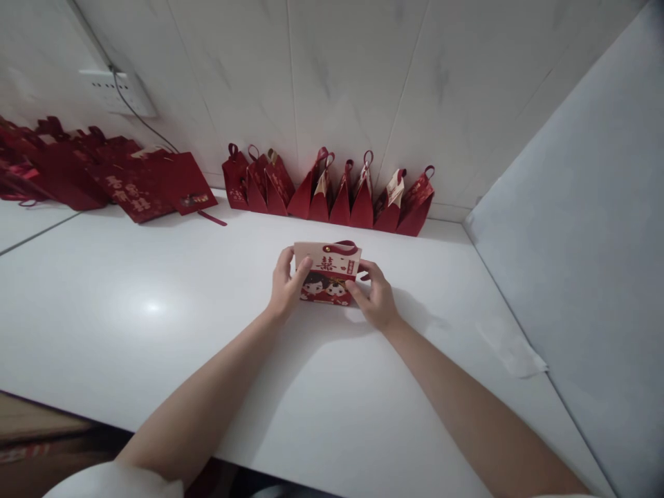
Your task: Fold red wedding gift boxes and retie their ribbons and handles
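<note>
Between my two hands is a small red and cream gift box [326, 277], printed with two cartoon figures and a red character. A dark red ribbon loop [345, 247] is fixed near its top edge with a brass-coloured eyelet. My left hand [288, 280] grips the box's left side, thumb on the front. On the right side, my right hand [376, 294] holds it with the thumb at the lower front corner; the fingers behind are partly hidden. The box is close to the white table [207, 366]; whether it rests there I cannot tell.
Along the wall stands a row of folded red gift boxes [332, 194] with ribbon loops. More red bags or boxes [140, 180] are heaped at the back left, below a wall socket [117, 91]. A pale panel [581, 207] bounds the right side, near a whitish sheet [513, 349].
</note>
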